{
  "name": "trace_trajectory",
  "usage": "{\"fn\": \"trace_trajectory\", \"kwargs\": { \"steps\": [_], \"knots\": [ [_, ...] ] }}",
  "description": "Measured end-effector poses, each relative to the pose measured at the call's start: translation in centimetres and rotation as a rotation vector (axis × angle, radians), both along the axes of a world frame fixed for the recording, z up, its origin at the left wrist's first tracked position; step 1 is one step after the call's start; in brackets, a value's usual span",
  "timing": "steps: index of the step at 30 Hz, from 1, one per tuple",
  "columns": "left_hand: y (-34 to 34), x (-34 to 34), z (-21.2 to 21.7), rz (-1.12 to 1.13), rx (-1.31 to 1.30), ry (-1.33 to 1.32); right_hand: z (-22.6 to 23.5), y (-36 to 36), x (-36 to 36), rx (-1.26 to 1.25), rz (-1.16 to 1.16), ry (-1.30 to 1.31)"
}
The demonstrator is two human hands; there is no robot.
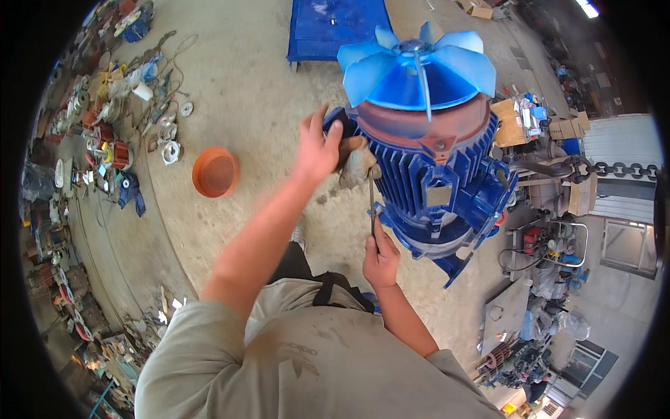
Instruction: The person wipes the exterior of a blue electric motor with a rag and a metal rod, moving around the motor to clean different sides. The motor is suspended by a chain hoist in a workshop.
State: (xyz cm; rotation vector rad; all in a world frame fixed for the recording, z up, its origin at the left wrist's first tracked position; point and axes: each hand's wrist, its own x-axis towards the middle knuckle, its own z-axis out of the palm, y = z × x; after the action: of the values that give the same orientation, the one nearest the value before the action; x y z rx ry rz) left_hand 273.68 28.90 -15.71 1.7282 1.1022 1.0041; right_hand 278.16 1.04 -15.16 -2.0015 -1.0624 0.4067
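Note:
A large blue electric motor point(426, 188) stands upright before me, with bright blue fan blades point(419, 70) on top and a reddish-brown band beneath them. My left hand point(319, 148) is at the motor's upper left side, its fingers and thumb closed around a dark blue piece point(335, 120); whether that piece belongs to the motor is unclear. Beside it is a grey-brown, cloth-like bundle point(357, 162); I cannot tell if it is a rag or a glove. Lower down, my right hand point(381, 260) grips a thin dark rod point(373, 202) that reaches up to the bundle.
An orange tub point(216, 172) sits on the concrete floor to the left. A blue table point(338, 29) is at the far side. Motor parts and clutter line the left. A heavy chain point(621, 170) runs right of the motor, near cardboard boxes point(513, 124) and machinery.

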Motion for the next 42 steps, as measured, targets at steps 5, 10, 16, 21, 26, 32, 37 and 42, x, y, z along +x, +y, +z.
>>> {"fn": "trace_trajectory", "kwargs": {
  "steps": [5, 10, 16, 21, 26, 32, 37, 42],
  "knots": [
    [-7.1, 0.1, 2.2, -0.156, -0.122, -0.291, 0.6, -0.9, 0.9, 0.005, 0.030, 0.014],
    [-8.9, -0.5, 2.2, -0.236, -0.430, -0.353, 0.3, -0.8, -0.6, 0.035, 0.020, 0.031],
    [-12.5, 0.1, 2.6, -0.239, -0.450, -0.258, 1.9, -3.5, 0.0, 0.018, 0.035, 0.039],
    [-12.0, 1.9, 3.1, -0.104, -0.547, -0.555, 2.7, -2.7, 0.0, 0.002, 0.022, 0.087],
    [-10.5, 1.6, 4.3, -0.063, -0.428, -0.649, 2.8, -1.0, -1.0, 0.036, 0.069, 0.181],
    [-12.5, 1.6, 4.4, -0.041, -0.460, -0.320, 3.6, -2.3, -0.3, -0.023, 0.050, 0.190],
    [-10.1, 3.2, 4.5, -0.036, -0.467, -0.708, 3.7, -0.6, 1.3, 0.035, 0.081, 0.161],
    [-11.3, 2.9, 5.1, -0.012, -0.415, -0.339, 4.6, -1.4, 2.4, -0.021, 0.077, 0.101]
  ]
}}
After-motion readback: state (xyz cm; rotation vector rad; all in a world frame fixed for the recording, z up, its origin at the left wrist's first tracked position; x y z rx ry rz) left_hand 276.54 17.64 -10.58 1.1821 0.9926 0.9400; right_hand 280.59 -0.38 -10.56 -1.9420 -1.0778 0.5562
